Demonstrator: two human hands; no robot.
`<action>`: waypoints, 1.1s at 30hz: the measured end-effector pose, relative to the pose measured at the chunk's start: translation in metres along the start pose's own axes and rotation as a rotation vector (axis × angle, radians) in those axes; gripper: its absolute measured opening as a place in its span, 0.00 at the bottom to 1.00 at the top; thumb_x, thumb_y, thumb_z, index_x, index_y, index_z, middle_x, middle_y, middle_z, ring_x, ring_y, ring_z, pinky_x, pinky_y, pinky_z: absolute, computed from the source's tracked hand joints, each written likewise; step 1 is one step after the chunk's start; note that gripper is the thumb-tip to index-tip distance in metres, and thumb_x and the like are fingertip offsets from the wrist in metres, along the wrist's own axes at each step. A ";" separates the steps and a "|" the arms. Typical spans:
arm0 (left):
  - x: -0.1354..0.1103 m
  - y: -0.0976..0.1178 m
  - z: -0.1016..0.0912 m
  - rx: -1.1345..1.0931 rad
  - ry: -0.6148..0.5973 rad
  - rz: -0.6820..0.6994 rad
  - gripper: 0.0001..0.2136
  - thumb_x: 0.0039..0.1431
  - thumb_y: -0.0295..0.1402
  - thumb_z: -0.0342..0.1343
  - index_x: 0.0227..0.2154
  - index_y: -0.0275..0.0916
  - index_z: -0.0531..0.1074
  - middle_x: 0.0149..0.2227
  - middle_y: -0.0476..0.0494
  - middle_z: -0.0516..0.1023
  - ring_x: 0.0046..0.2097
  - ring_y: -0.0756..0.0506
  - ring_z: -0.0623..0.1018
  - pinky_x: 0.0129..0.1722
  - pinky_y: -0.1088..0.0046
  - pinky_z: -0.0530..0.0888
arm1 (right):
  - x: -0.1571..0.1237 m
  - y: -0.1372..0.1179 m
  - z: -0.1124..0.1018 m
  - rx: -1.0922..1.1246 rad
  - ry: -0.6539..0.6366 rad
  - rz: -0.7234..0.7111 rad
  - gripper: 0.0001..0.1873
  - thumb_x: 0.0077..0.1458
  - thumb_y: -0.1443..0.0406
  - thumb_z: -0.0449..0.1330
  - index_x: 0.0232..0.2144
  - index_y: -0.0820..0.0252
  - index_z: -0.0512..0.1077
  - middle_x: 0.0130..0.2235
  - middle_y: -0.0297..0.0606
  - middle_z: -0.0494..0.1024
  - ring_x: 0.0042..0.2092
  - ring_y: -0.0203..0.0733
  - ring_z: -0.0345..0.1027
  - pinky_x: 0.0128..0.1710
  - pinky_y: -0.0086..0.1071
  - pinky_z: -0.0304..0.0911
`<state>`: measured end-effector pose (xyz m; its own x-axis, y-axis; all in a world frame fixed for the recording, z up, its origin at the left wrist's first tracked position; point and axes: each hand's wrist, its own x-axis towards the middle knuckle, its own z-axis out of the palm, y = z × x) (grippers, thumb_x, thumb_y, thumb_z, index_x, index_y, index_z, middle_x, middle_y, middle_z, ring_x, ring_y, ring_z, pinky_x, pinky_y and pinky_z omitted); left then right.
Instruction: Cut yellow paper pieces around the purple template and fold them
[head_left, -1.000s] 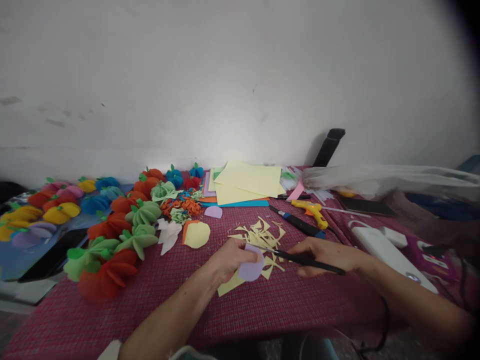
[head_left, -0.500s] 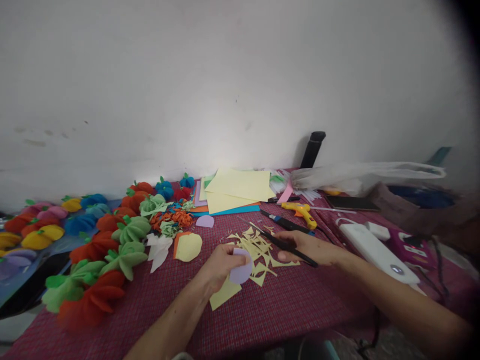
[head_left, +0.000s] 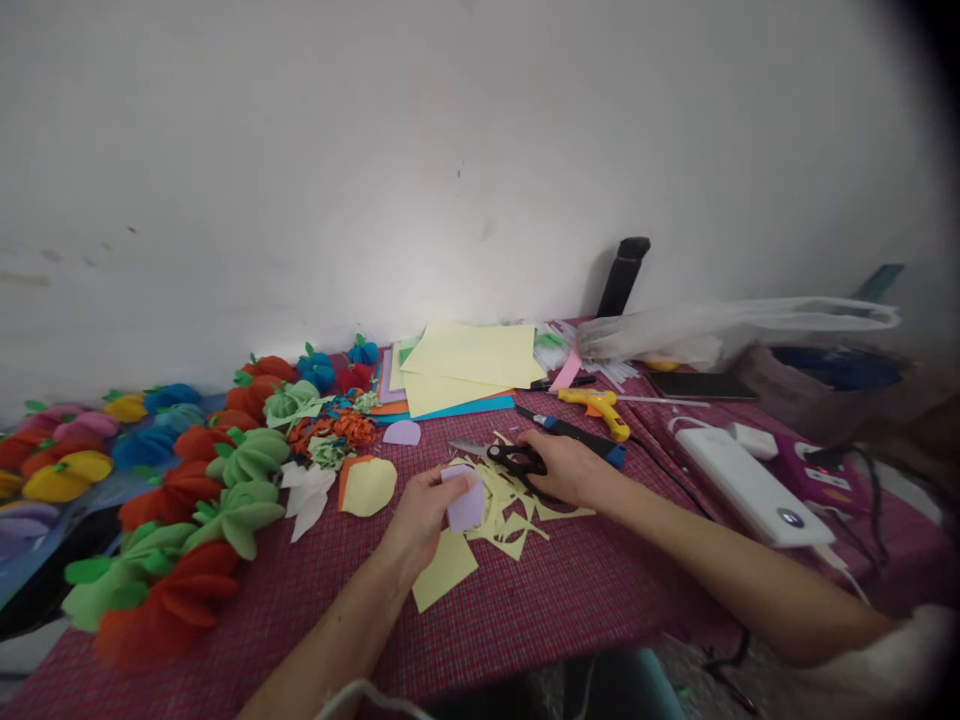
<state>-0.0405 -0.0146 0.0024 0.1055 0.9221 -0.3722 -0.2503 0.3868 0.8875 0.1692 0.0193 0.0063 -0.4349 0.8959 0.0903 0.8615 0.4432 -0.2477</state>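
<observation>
The left hand (head_left: 427, 512) pinches a lilac paper piece (head_left: 465, 500) just above the bench (head_left: 600, 600). The right hand (head_left: 564, 466) curls over the handles of the scissors (head_left: 516, 458), which lie on yellow scraps (head_left: 517, 518). Cutting seems at rest: trimming the piece calls for lifted, opened blades meeting its edge.

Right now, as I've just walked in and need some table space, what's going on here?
A person works at a red checked table. The left hand holds a lilac paper piece; the right hand rests at the handles of black scissors lying on yellow scraps. Colourful paper fruits sit at the left.
</observation>
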 end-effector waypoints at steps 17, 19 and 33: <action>0.000 -0.005 0.005 -0.082 0.056 0.083 0.11 0.39 0.34 0.63 0.26 0.34 0.72 0.21 0.50 0.72 0.22 0.53 0.69 0.23 0.77 0.66 | 0.011 -0.049 0.024 1.085 -0.174 0.063 0.12 0.46 0.61 0.58 0.31 0.65 0.72 0.26 0.33 0.72 0.25 0.31 0.63 0.24 0.24 0.58; 0.000 -0.006 0.007 -0.079 0.049 0.103 0.11 0.39 0.34 0.63 0.26 0.33 0.73 0.22 0.50 0.72 0.22 0.53 0.69 0.23 0.77 0.65 | 0.013 -0.051 0.031 1.184 -0.201 0.111 0.10 0.43 0.63 0.59 0.28 0.66 0.72 0.24 0.32 0.71 0.24 0.30 0.61 0.22 0.24 0.57; 0.000 -0.005 0.010 -0.011 0.000 0.169 0.15 0.47 0.41 0.58 0.35 0.37 0.71 0.31 0.46 0.75 0.29 0.52 0.71 0.30 0.77 0.66 | 0.016 -0.031 0.028 1.340 -0.162 0.180 0.07 0.43 0.65 0.60 0.23 0.66 0.73 0.21 0.31 0.72 0.21 0.28 0.60 0.23 0.23 0.58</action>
<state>-0.0291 -0.0168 0.0008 0.0605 0.9742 -0.2176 -0.2754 0.2258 0.9344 0.1278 0.0193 -0.0113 -0.4501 0.8831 -0.1322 0.0361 -0.1299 -0.9909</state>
